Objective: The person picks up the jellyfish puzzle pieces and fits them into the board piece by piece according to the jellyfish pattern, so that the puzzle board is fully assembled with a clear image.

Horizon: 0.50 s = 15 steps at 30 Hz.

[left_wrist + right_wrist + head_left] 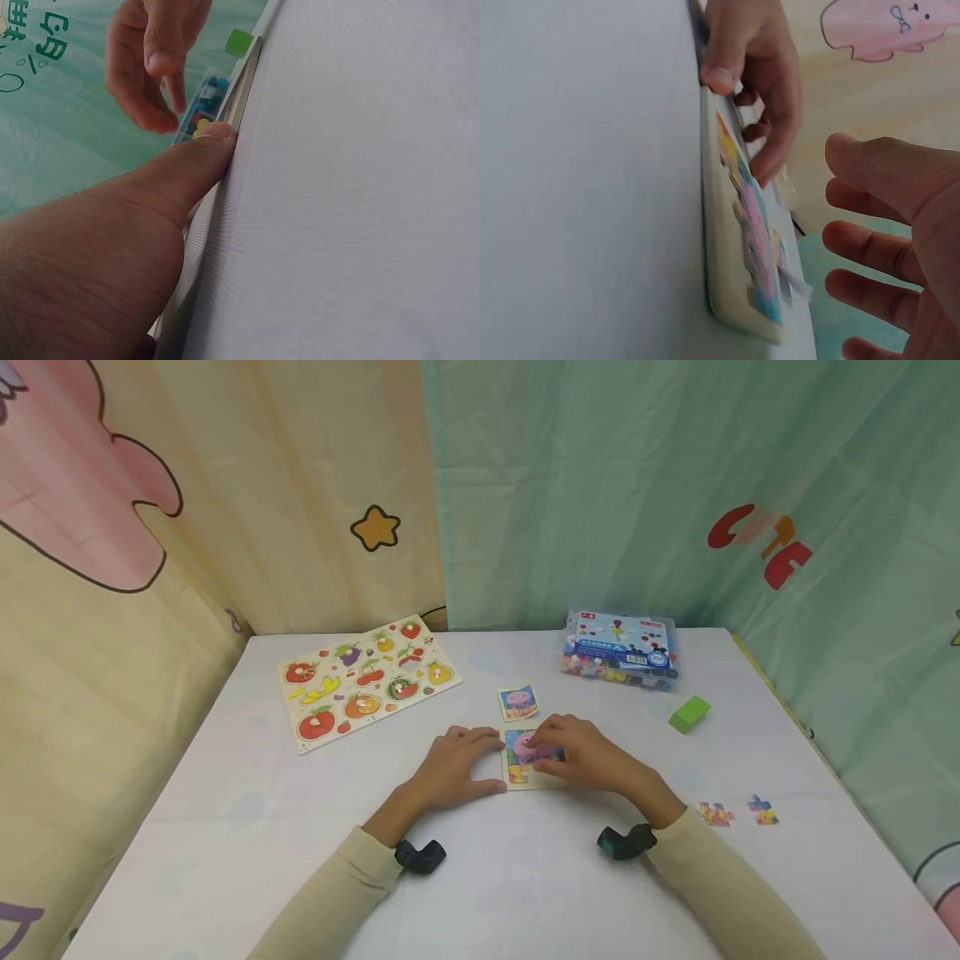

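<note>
A small jigsaw board (pixel 514 787) with a pink cartoon picture lies flat between the hands. Its picture has a jagged inner edge beside a bare pale area (pixel 727 255). My left hand (pixel 454 767) holds the board's left edge, thumb at the near corner and fingertips farther back; the thumb (pixel 214 139) shows close up in the left wrist view. Over the board hovers my right hand (pixel 581 752), fingers spread and loosely bent with nothing between them. In the right wrist view its fingers (pixel 870 244) stand apart from the picture. A small picture card (pixel 517 702) lies just behind the board.
Two loose jigsaw pieces, one pinkish (pixel 716 814) and one bluish (pixel 763 811), lie to the right by the sleeve. A green block (pixel 689 714) sits behind them. Farther back are a clear box of beads (pixel 621 650) and, at left, a fruit puzzle board (pixel 371 681).
</note>
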Available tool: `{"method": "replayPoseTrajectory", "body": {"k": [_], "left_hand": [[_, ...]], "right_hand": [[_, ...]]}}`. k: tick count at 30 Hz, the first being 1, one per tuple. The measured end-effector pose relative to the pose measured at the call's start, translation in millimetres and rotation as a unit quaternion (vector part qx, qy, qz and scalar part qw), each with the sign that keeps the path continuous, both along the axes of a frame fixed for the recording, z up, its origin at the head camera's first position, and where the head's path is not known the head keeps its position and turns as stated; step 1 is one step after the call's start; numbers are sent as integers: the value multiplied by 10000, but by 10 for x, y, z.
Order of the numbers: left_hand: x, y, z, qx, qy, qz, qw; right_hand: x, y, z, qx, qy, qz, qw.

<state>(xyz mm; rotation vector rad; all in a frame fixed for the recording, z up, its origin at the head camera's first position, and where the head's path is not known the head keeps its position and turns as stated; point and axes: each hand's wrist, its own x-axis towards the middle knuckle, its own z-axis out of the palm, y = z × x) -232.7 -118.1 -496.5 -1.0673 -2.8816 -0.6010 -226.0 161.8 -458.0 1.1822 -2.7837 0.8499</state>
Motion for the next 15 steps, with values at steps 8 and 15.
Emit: {"method": "replayPoseTrajectory", "body": {"k": [8,15], "left_hand": [[24,-15,-10,6,-53,25,10000],[8,-5,0,-5,2,4,10000]], "right_hand": [[410,1015,94,201,-212,-1225,9920],[916,1897,-79,265,126,-2372,9710]]}}
